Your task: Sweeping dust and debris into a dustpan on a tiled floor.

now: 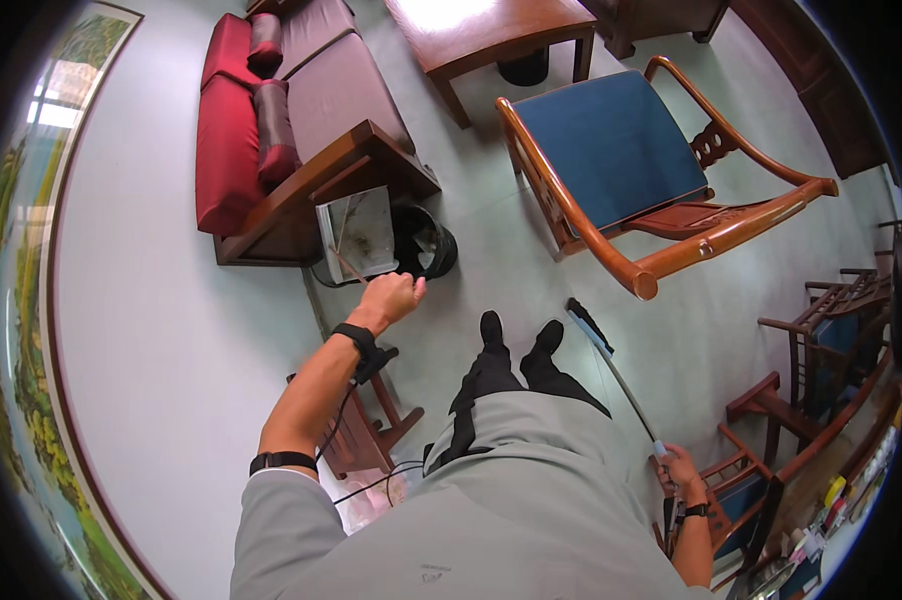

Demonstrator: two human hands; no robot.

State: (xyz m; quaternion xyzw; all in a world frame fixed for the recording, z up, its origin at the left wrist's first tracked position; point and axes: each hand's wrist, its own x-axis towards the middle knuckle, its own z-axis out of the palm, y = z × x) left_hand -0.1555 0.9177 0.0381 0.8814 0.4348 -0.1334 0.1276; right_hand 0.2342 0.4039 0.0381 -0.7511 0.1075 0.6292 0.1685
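Observation:
My left hand [392, 298] is closed round the thin handle of a dustpan [369, 228]. The grey pan, with some dust or bits on it, is tilted against or over a black trash bin [441, 250]. Something pale lies inside the bin; the pan hides part of its mouth. Down at the right, my right hand [679, 470] grips the stick of a broom [626, 388]. The broom's blue and black head rests on the floor, right of my feet.
A wooden sofa [346, 85] with red and mauve cushions stands beyond the bin. Ahead are a wooden table [491, 35] and a blue-seated armchair [611, 150]. A wooden stool [356, 435] is by my left side. More chairs [741, 490] stand at the right. A framed painting [46, 400] hangs left.

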